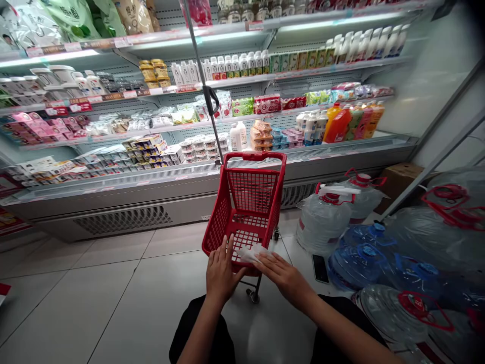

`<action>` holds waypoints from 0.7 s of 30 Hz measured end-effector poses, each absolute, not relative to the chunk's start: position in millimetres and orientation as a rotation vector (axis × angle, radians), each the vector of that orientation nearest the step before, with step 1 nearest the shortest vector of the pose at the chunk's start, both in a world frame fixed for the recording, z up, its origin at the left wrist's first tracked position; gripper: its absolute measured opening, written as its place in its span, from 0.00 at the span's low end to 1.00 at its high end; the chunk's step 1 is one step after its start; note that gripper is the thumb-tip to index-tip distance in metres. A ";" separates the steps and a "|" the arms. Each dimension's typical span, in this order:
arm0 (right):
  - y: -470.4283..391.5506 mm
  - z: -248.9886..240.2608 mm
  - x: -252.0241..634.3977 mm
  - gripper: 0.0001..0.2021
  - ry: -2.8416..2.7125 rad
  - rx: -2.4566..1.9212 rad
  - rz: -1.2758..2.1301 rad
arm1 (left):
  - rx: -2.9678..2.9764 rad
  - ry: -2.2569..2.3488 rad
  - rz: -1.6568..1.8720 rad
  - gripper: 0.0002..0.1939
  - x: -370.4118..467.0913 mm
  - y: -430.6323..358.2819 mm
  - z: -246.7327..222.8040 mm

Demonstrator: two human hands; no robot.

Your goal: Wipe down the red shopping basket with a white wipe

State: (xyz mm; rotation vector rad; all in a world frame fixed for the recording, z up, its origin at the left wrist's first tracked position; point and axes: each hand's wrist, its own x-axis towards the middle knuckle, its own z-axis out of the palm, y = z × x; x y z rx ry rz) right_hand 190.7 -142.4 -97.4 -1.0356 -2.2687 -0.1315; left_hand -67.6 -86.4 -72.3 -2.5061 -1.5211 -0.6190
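A red plastic shopping cart (219, 218) with lattice walls stands in front of my knees. Its basket has nothing visible in it. At the cart's near rim, my left hand (221, 274) is open, fingers stretched forward and thumb out to the right. My right hand (283, 277) has its fingers together over a crumpled white tissue (249, 253), pressing it at the near right corner of the rim. Part of the tissue sticks out to the left of the fingers. Below the basket, a caster wheel (253, 296) shows.
Behind the cart runs an open refrigerated display (182, 194) with bottles, cups and packs on shelves. Large water jugs (324, 222) crowd the right side. A black phone (320, 268) lies on the tiled floor (159, 288) beside them. A cardboard box (401, 177) stands behind.
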 end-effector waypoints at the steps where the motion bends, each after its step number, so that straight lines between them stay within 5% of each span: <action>1: -141.0 -96.1 203.4 0.38 -2.259 -1.068 -0.149 | -2.541 -1.485 -0.596 0.50 -68.7 -85.8 -70.8; 10: -165.2 -108.4 224.1 0.43 -2.022 -1.365 -0.216 | -2.563 -1.283 -0.561 0.36 -83.7 -71.6 -73.6; 21: -152.9 -127.7 200.9 0.46 -2.101 -1.307 -0.280 | -2.485 -1.386 -0.773 0.33 -35.4 -104.8 -94.6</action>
